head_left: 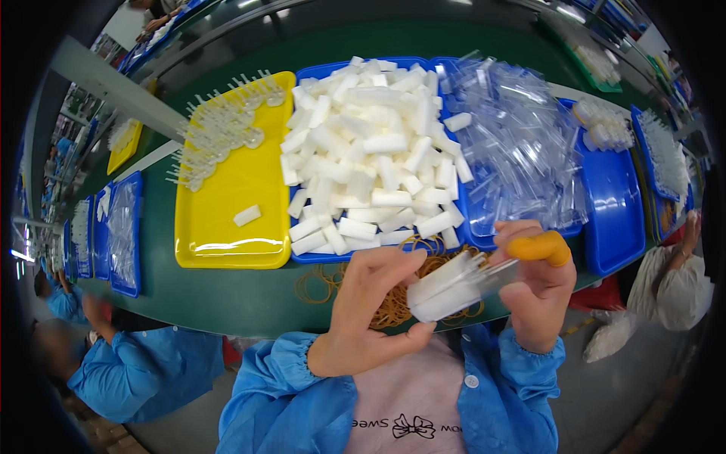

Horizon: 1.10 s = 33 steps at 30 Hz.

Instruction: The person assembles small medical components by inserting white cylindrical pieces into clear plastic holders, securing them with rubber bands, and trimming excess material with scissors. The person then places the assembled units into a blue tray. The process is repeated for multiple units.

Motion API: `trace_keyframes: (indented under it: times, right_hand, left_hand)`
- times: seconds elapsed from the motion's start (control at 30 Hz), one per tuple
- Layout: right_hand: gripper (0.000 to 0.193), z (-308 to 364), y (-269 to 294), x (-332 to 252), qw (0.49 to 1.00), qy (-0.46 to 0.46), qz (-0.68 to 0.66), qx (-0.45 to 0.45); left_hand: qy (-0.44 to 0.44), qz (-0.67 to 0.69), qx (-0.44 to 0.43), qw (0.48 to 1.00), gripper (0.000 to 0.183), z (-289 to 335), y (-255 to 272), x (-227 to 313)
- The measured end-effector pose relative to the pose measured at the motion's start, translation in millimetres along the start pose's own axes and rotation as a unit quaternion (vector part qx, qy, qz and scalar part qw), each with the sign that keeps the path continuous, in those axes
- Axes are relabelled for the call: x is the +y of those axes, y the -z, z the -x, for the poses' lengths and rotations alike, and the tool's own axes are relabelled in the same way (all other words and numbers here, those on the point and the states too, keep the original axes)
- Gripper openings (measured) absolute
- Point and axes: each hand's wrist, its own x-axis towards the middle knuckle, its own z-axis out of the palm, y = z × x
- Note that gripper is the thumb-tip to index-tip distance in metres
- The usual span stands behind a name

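Note:
Between my hands, close to the table's near edge, is a tilted bundle (446,289) of clear plastic strips or tubes with white pieces in it, partly blurred. My left hand (367,306) curves round its wide white end, thumb below and forefinger above. At the other end, my right hand (538,284) grips the clear ends between thumb and fingers. A yellow finger cot (538,248) covers one finger of that hand. Just beyond lie a heap of white foam blocks (378,144) and a pile of clear plastic sleeves (522,144), each in a blue tray.
Tan rubber bands (393,309) lie under my hands on the green table (249,303). A yellow tray (227,238) at left holds thin-stemmed clear parts (219,140) and one foam block. A blue tray (616,219) stands at right. Co-workers sit on both sides.

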Motion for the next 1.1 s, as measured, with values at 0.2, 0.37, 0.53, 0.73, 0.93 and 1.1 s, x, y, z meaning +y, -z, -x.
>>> trace_keyframes:
  times: [0.2, 0.37, 0.53, 0.73, 0.93, 1.1]
  right_hand:
    - [0.040, 6.2, 1.4, 4.1, 0.998, -0.015, -0.054, -0.003]
    - [0.055, 8.0, -9.2, -9.3, 0.991, -0.037, 0.116, -0.061]
    - [0.076, 9.0, -19.4, -21.4, 0.968, -0.029, 0.178, -0.174]
    - [0.101, 7.6, -32.3, -24.7, 0.874, 0.092, 0.372, -0.299]
    - [0.074, 11.6, -32.7, -21.5, 0.913, 0.027, 0.322, -0.249]
    - [0.075, 8.2, -33.2, -24.4, 0.895, 0.045, 0.346, -0.279]
  left_hand:
    - [0.180, 0.422, -0.147, 0.876, 0.088, -2.8, -1.0, -0.4]
    - [0.328, 0.604, -0.218, 0.693, 0.068, -1.4, -1.9, -3.0]
    - [0.332, 0.621, -0.200, 0.681, 0.060, 3.1, -3.4, -13.7]
    - [0.343, 0.671, -0.214, 0.622, 0.059, 9.8, -7.3, -16.1]
    - [0.339, 0.683, -0.214, 0.610, 0.057, 12.8, -9.0, -21.8]
    - [0.343, 0.685, -0.196, 0.612, 0.055, 21.5, -13.8, -28.5]
